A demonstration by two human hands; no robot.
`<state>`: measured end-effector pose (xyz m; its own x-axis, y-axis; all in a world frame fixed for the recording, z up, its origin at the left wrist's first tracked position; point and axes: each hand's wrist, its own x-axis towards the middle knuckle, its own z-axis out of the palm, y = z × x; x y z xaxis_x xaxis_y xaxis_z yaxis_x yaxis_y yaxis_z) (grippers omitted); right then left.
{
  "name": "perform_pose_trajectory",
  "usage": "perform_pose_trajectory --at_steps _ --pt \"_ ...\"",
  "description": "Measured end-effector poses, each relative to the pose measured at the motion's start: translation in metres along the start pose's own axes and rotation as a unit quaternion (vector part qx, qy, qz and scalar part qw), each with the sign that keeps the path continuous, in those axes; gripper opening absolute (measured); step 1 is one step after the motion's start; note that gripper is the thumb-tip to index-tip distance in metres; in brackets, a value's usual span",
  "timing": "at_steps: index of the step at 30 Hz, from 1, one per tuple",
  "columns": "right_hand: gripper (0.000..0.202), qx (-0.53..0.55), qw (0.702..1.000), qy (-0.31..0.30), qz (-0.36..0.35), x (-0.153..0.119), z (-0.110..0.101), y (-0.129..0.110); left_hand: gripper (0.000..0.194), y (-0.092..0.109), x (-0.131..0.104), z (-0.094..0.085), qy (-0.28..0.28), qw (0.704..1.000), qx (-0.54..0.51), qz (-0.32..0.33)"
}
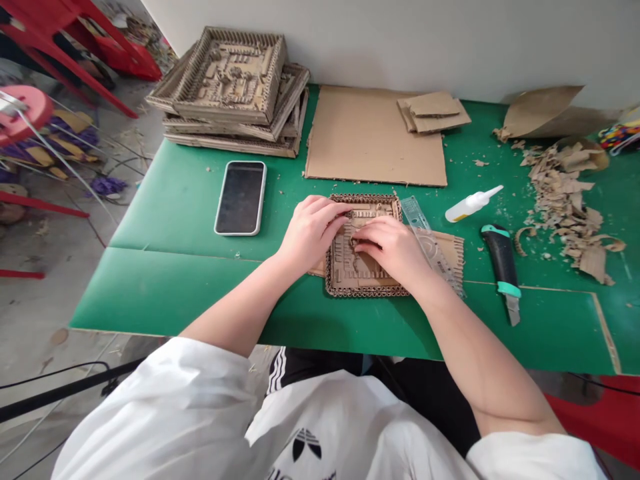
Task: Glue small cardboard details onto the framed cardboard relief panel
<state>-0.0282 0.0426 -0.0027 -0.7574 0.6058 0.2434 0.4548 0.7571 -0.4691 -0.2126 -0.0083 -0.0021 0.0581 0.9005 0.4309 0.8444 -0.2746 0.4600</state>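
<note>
A cardboard relief panel (350, 283), with a raised corrugated border and small corrugated strips glued inside, lies flat on the green table in front of me. My left hand (311, 230) reaches over its left border, thumb and forefinger closed near the upper left inside; what lies between them is too small to name. Over the panel's middle, my right hand (393, 245) pinches a small brown cardboard piece (355, 243) against the surface. Its fingers hide part of the panel's right side. Just right of the panel, a clear ruler (425, 233) rests on a corrugated cardboard sheet (453, 250).
Stacked cardboard panels (225, 115) stand at the back left, near a phone (241, 199). Behind the work lies a flat cardboard sheet (370, 137) with smaller pieces (435, 107). Rightward are a white glue bottle (467, 207), a utility knife (501, 263) with blade out, and paper scraps (567, 200).
</note>
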Motion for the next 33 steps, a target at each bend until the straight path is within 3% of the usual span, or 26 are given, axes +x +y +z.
perform_pose_trajectory --at_steps 11,24,33 --pt "0.027 -0.019 0.999 -0.037 -0.019 -0.005 -0.001 0.002 0.025 0.006 0.000 -0.002 -0.055 0.997 -0.026 -0.051" --pt "0.024 -0.044 0.998 -0.053 0.005 0.001 -0.006 -0.010 0.022 0.007 -0.001 0.001 -0.079 0.994 -0.064 -0.040" --pt "0.022 -0.037 0.999 -0.001 -0.032 -0.004 -0.001 0.000 0.020 0.006 -0.001 0.002 -0.068 0.997 -0.036 -0.025"
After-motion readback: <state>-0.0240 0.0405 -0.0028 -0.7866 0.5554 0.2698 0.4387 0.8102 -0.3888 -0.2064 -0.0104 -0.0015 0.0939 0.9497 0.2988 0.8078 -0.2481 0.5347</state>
